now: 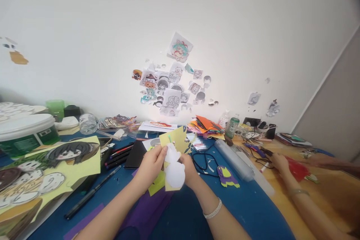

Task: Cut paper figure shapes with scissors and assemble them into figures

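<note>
Over the blue table my left hand (152,163) is closed on yellow paper (174,135), its thumb pressing on the front near the left edge. A white paper cutout (176,174) with rounded outlines lies against the yellow paper. My right hand (189,168) is closed at the right edge of the same paper, with most of its fingers hidden behind it. A small green mark or strip shows near the paper's top. Beneath my hands lie purple paper (149,213) and bright green-yellow paper (157,183).
Left stand a white-lidded tub (26,127), drawn figures on yellow card (87,157) and a black pen (84,202). Right lie a purple-green cutout (227,176), a clear plastic roll (233,161) and coloured paper (206,125). Another person's hand (281,163) is beside red material (298,168).
</note>
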